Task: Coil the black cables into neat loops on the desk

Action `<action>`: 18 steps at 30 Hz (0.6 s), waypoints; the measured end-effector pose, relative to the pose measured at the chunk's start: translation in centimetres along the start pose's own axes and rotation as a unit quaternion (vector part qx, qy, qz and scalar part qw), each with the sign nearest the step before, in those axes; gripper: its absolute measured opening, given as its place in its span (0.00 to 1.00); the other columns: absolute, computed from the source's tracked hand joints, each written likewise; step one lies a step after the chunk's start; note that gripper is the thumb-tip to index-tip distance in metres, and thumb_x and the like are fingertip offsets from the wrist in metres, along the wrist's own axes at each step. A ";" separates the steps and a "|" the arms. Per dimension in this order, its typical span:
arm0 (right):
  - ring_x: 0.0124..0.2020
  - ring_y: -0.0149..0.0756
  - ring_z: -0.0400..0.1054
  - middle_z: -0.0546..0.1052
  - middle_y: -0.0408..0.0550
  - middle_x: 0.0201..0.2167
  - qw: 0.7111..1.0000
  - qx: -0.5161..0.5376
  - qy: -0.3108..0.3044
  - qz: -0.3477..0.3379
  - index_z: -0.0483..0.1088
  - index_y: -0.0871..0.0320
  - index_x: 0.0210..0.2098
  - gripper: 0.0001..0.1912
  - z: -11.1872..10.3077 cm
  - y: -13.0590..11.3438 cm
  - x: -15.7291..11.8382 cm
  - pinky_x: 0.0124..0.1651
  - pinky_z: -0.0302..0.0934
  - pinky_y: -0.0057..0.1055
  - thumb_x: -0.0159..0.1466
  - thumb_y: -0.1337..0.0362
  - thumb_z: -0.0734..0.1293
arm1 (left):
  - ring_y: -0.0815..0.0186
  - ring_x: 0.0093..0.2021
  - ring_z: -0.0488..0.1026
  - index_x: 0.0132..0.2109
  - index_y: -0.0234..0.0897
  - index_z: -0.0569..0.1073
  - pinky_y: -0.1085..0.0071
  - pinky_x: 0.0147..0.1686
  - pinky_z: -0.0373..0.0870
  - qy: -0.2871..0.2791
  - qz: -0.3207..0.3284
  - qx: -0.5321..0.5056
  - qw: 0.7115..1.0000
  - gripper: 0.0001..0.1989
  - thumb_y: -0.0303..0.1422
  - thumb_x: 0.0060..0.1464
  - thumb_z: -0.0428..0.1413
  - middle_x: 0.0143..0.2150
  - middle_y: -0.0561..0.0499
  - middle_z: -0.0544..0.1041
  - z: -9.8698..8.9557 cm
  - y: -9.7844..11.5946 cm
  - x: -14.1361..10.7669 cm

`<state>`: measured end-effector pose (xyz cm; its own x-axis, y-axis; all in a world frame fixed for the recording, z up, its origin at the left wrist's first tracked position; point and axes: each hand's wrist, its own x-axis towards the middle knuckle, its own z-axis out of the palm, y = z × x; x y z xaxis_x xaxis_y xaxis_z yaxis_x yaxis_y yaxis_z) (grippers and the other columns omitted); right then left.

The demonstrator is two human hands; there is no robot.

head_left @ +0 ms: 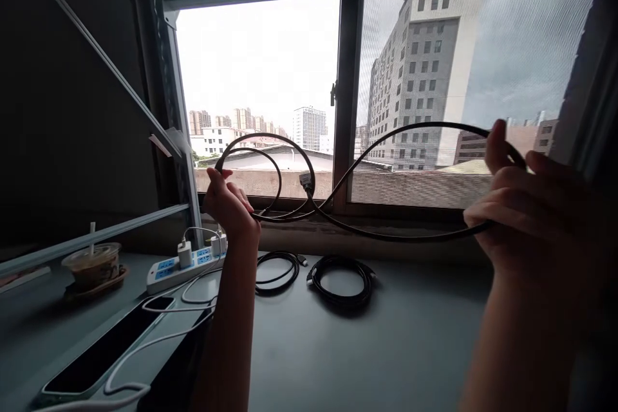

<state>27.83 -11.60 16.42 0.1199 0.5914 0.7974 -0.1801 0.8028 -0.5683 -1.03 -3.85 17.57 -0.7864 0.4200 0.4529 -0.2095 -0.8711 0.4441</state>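
A black cable [410,238] is held up in the air before the window, looped between both hands. My left hand [229,203] pinches the smaller loops on the left. My right hand [516,206] is closed around the large loop on the right, thumb and fingers curled on it. Near the middle, where the loops cross, hangs the cable's plug [305,180]. Below on the table [386,347] lie a coiled black cable [284,283] and a thicker black coil [342,299], both with connectors showing.
At the left, a power strip [167,278] holds white chargers with a white cord [168,337]. A phone [106,347] lies in front of it. A drink cup [91,264] with a straw stands on a coaster. Metal frame bars [96,238] cross the left side; the window [351,109] is behind.
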 end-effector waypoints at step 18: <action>0.37 0.31 0.68 0.73 0.45 0.36 0.922 -0.163 -0.347 0.058 0.69 0.57 0.38 0.09 6.6 4.6 0.7 0.38 0.64 0.26 0.60 0.59 0.67 | 0.77 0.09 0.40 0.27 0.39 0.56 0.77 0.09 0.38 -0.202 -0.235 -0.028 0.950 0.15 0.38 0.61 0.44 0.11 0.63 0.45 2.4 2.1 -5.4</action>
<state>20.60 -7.99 15.72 -0.5557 0.5752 0.6003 0.1647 0.7839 -0.5987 4.14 -7.31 17.89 -0.3138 0.8198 0.4790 -0.5217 -0.5704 0.6344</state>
